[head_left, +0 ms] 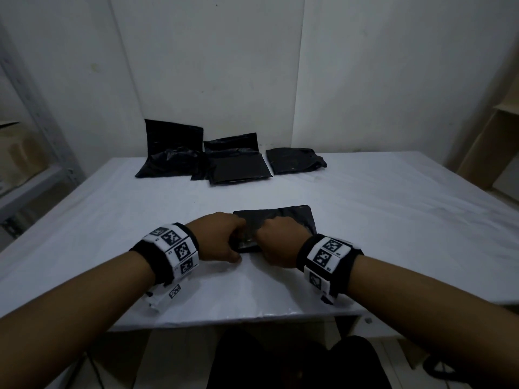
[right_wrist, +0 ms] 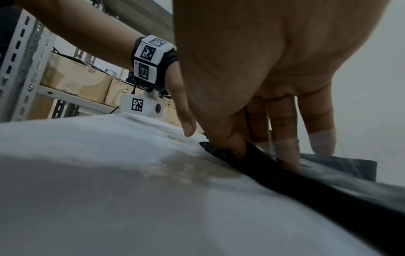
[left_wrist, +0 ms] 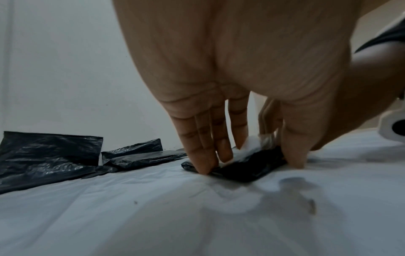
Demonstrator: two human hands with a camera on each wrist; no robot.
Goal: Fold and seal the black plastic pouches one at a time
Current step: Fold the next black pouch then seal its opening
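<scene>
A black plastic pouch (head_left: 283, 220) lies flat on the white table (head_left: 393, 220), near the front edge. My left hand (head_left: 237, 242) presses it with straight fingers (left_wrist: 206, 159) on its left corner, the thumb (left_wrist: 294, 155) down at its near edge. A white strip (left_wrist: 249, 147) shows on the pouch (left_wrist: 243, 173) by the index finger. My right hand (head_left: 262, 235) pinches the pouch's raised near edge (right_wrist: 260, 161), thumb (right_wrist: 234, 143) in front and fingers (right_wrist: 285, 152) behind it. The middle of the pouch is hidden under both hands.
Three more black pouches lie by the back wall: a crumpled one on the left (head_left: 171, 155), a flat one in the middle (head_left: 238, 167), a folded one on the right (head_left: 295, 160). A metal shelf with cardboard boxes (right_wrist: 72, 76) stands left of the table.
</scene>
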